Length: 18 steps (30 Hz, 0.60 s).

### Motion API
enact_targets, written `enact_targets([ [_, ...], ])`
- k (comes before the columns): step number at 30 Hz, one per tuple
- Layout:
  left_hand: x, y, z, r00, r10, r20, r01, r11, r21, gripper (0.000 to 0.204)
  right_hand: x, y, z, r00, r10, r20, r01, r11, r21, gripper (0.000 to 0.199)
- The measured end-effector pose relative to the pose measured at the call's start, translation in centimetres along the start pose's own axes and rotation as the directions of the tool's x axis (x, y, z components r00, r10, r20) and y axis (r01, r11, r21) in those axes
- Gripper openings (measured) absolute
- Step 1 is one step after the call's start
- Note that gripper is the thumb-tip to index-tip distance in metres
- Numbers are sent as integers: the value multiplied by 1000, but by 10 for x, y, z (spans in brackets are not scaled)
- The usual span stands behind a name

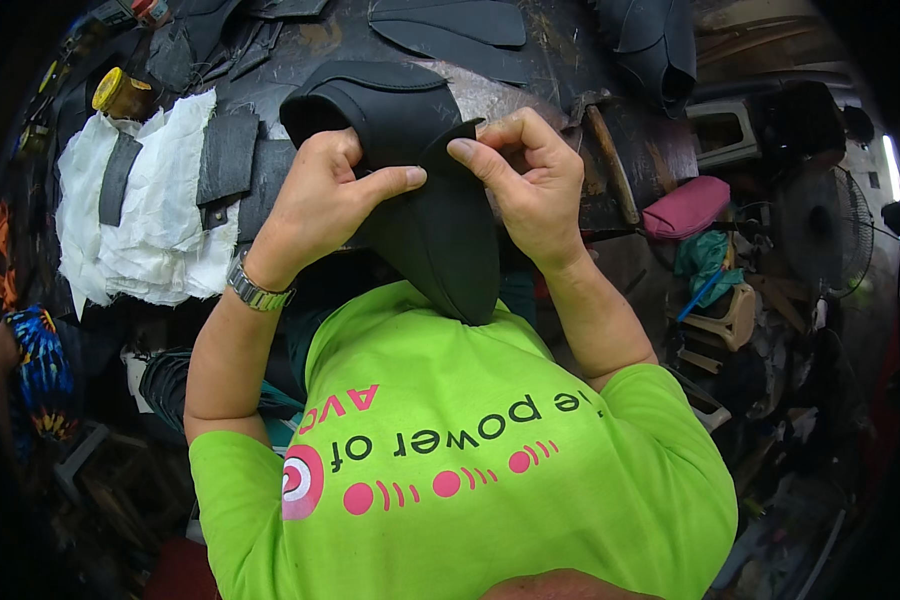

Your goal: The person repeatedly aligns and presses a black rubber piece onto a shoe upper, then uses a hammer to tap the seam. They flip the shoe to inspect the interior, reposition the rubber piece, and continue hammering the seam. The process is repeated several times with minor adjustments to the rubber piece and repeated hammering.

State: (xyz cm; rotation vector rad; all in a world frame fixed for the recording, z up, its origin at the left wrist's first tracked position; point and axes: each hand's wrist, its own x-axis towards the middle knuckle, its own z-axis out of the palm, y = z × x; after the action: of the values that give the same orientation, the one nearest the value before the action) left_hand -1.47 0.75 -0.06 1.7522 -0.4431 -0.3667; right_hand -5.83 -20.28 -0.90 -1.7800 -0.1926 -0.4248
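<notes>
A black shoe upper lies at the table's near edge, its pointed toe toward my body and its opening toward the far left. My left hand grips its left side, fingers tucked into the opening and thumb pressed on the outside. On the other side, my right hand pinches a raised flap edge of the upper between thumb and forefinger. The two thumbs are a short distance apart. What the left fingertips touch inside is hidden.
White cloth sheets with black strips lie at left, near a yellow-lidded jar. Flat black pieces and another black upper are at the far side. Right stand a wooden handle, pink pouch and fan.
</notes>
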Motion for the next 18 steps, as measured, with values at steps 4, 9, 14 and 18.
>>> enact_targets([
  [4,-2,0,0,1000,-19,22,20,997,-78,24,2,2,0,988,153,36,-156,978,136,17],
  [9,-6,5,-5,996,-73,56,75,997,-29,25,6,4,2,913,378,153,-408,840,358,17],
  [14,-6,-1,1,1000,-4,31,9,984,-178,25,17,3,8,807,544,231,-585,680,442,13],
  [18,-6,-6,-1,997,-43,65,53,987,-154,25,24,8,8,805,515,293,-581,587,564,8],
])
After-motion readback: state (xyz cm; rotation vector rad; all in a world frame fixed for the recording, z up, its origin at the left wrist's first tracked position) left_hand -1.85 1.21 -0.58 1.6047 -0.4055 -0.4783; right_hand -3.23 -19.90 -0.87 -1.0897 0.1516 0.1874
